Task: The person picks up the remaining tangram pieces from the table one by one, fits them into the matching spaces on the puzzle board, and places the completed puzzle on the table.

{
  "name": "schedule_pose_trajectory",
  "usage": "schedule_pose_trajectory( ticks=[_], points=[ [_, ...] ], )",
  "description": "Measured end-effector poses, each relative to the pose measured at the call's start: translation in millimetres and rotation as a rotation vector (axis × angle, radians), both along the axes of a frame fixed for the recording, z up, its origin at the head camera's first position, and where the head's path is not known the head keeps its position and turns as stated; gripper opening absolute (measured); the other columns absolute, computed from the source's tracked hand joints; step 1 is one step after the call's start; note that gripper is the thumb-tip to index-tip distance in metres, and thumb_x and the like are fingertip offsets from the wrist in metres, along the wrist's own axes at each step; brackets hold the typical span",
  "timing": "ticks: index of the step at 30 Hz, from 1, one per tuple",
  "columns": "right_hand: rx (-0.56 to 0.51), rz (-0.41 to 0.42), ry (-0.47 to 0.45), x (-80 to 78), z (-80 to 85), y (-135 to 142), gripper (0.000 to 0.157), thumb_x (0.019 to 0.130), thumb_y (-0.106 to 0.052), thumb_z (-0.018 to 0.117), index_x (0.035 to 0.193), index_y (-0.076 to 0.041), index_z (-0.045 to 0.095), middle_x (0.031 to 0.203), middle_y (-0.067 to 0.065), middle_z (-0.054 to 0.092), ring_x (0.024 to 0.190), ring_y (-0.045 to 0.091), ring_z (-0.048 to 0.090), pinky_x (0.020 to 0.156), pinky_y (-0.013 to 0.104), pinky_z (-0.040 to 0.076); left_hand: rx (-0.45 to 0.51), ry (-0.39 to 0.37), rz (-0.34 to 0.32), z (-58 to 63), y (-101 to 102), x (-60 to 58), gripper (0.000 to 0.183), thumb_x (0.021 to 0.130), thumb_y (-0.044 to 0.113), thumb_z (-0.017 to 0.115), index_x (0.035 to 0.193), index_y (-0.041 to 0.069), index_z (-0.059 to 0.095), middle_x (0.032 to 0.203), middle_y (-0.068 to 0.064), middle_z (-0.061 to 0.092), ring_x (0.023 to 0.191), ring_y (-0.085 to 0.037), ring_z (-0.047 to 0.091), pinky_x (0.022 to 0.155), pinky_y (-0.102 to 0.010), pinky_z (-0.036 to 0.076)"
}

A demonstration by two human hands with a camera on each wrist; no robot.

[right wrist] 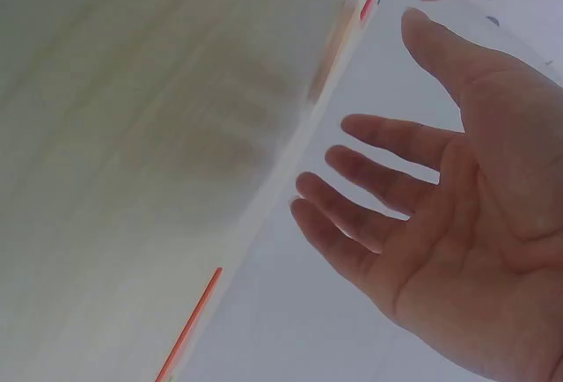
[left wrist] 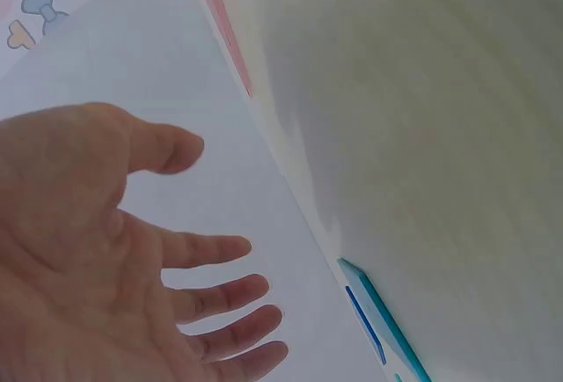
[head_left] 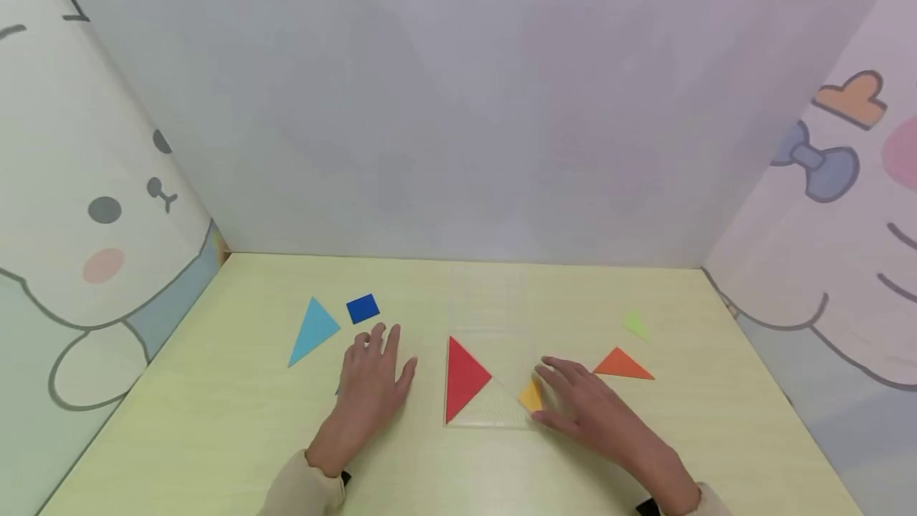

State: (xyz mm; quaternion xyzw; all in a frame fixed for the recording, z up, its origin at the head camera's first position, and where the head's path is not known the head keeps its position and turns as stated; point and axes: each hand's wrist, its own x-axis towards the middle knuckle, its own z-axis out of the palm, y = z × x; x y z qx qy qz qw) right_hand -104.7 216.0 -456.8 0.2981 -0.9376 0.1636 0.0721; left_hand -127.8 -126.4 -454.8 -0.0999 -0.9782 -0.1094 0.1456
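My left hand [head_left: 371, 385] hovers over the left half of the table, palm down, fingers spread and holding nothing. A small teal piece [head_left: 337, 391] peeks out beside it, mostly hidden. Just beyond the fingertips lie a dark blue four-sided piece [head_left: 363, 309] and a light blue triangle [head_left: 313, 334]. My right hand [head_left: 587, 408] is above the right edge of a clear square tray [head_left: 494, 426], fingers loosely extended. Under its fingertips shows a yellow-orange piece [head_left: 530, 398], partly covered by the hand. A red triangle [head_left: 463, 381] lies along the tray's left side.
To the right of the right hand are an orange triangle [head_left: 625, 365] and a pale green triangle [head_left: 635, 326]. A clear sheet or lid [head_left: 490, 297] extends behind the tray. A grey-white wall [head_left: 458, 102] closes off the back, with cartoon-printed panels on both sides.
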Motion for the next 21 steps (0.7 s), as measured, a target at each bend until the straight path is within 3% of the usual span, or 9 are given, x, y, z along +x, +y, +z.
schedule_pose_trajectory(
  ticks=[5, 12, 17, 21],
  points=[
    [-0.014, 0.077, 0.028, 4.0, -1.1, -1, 0.058, 0.088, -0.033, 0.082, 0.136, -0.005, 0.063, 0.138, 0.010, 0.062, 0.123, 0.029, 0.060, 0.095, 0.048, 0.054, 0.003, 0.014, 0.035, -0.2, -4, -8.1, 0.049, 0.098, 0.025, 0.070, 0.130, -0.008, 0.056, 0.127, -0.027, 0.055, 0.111, -0.044, 0.053, 0.090, -0.054, 0.050],
    [-0.006, 0.180, -0.001, 5.0, -1.8, -1, 0.053, 0.087, -0.022, 0.083, 0.134, -0.006, 0.064, 0.135, 0.010, 0.063, 0.117, 0.028, 0.060, 0.093, 0.043, 0.055, -0.003, 0.000, 0.065, 3.1, -12, -15.1, 0.045, 0.096, 0.022, 0.072, 0.125, -0.010, 0.058, 0.122, -0.028, 0.056, 0.107, -0.044, 0.054, 0.084, -0.054, 0.052],
    [0.010, 0.217, -0.009, 6.6, -0.9, -2, 0.049, 0.089, -0.014, 0.080, 0.134, -0.006, 0.064, 0.136, 0.011, 0.063, 0.118, 0.028, 0.058, 0.091, 0.039, 0.056, 0.018, -0.038, 0.081, 4.3, -17, -19.6, 0.045, 0.097, 0.021, 0.070, 0.127, -0.010, 0.058, 0.121, -0.028, 0.057, 0.106, -0.044, 0.054, 0.083, -0.053, 0.053],
    [0.013, 0.223, -0.006, 8.3, 0.4, -3, 0.048, 0.089, -0.011, 0.080, 0.134, -0.006, 0.064, 0.136, 0.012, 0.063, 0.119, 0.029, 0.058, 0.090, 0.038, 0.056, 0.035, -0.021, 0.079, 5.1, -20, -21.8, 0.042, 0.096, 0.019, 0.071, 0.125, -0.010, 0.060, 0.118, -0.029, 0.058, 0.102, -0.044, 0.054, 0.077, -0.053, 0.053]
  ],
)
